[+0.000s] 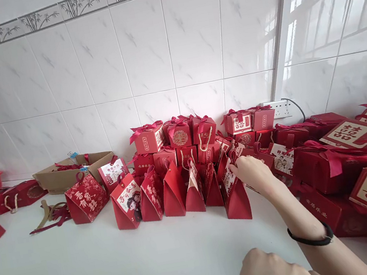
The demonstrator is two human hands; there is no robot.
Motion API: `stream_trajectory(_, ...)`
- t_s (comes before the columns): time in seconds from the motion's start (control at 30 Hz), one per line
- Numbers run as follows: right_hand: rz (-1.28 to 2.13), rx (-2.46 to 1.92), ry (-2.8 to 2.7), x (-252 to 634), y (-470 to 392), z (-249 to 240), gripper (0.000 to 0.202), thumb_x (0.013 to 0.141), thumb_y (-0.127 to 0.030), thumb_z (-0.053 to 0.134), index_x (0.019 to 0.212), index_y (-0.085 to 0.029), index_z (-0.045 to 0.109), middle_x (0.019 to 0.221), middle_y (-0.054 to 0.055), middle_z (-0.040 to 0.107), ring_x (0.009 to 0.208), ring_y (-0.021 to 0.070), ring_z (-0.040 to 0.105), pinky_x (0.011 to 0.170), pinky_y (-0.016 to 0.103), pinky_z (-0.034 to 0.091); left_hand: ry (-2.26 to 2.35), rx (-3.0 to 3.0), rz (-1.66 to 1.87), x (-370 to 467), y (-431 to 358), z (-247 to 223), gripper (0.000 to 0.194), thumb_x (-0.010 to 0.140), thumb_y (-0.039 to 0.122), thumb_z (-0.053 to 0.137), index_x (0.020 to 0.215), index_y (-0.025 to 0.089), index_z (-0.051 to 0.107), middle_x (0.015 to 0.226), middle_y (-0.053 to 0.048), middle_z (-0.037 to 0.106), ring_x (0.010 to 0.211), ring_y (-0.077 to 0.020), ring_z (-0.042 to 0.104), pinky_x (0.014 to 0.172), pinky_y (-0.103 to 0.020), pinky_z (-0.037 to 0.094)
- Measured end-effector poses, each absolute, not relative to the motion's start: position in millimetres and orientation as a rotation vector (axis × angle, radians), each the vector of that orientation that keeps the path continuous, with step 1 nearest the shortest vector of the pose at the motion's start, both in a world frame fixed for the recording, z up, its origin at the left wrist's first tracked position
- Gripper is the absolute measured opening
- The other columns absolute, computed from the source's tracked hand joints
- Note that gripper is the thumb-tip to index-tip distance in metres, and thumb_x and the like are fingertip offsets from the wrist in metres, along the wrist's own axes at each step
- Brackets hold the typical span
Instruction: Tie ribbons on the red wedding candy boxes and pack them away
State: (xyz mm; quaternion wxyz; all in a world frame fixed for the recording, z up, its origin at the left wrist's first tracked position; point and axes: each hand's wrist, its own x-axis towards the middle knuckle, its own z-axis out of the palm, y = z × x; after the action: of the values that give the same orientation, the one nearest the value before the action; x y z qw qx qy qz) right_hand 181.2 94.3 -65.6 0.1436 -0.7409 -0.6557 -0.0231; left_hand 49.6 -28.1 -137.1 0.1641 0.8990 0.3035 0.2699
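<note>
Here's the end tent-shaped box (236, 199), upright on the white table (121, 270), toward five o'clock from mid-view! The right hand (253, 173) has fingertips at its upper edge, grip unclear. The left hand (271, 270), at the box's five o'clock, hides its fingers: can't tell. Neighbouring red boxes (173, 198) line nine o'clock; ribboned boxes (321, 171) crowd three.

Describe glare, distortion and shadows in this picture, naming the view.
Head view: bright, window-like reflections glare on the wall at upper right; head view: the wall looks skewed at left, probably wide-angle distortion; head view: shadows on the table near the boxes look soft, faint.
</note>
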Motion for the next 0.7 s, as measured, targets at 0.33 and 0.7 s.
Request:
stream_trajectory(0.33, -0.055, -2.169, -1.755, 181.8, 103.0, -69.0, 0.036, 0.089, -0.030, 0.037, 0.084, -0.013, 0.068, 0.089, 0.017, 0.067, 0.091, 0.0312, 0.064, 0.069, 0.035, 0.045, 0.919, 2.476, 1.043, 52.8, -32.3, -123.6, 0.047, 0.083, 0.057, 0.035, 0.061, 0.025, 0.062, 0.037, 0.003, 0.044, 0.032, -0.0116, 0.052, 0.035, -0.018, 0.025)
stream_trajectory(0.7, -0.060, -2.098, -1.543, 225.2, 105.6, -64.5, 0.039, 0.086, -0.046, 0.043, 0.083, -0.015, 0.066, 0.084, 0.014, 0.066, 0.084, 0.0278, 0.063, 0.065, 0.032, 0.044, 0.899, 2.478, 0.942, 47.7, -29.2, -125.1, 0.058, 0.083, 0.062, 0.021, 0.066, 0.023, 0.060, 0.040, 0.003, 0.043, 0.042, -0.0135, 0.060, 0.036, -0.017, 0.028)
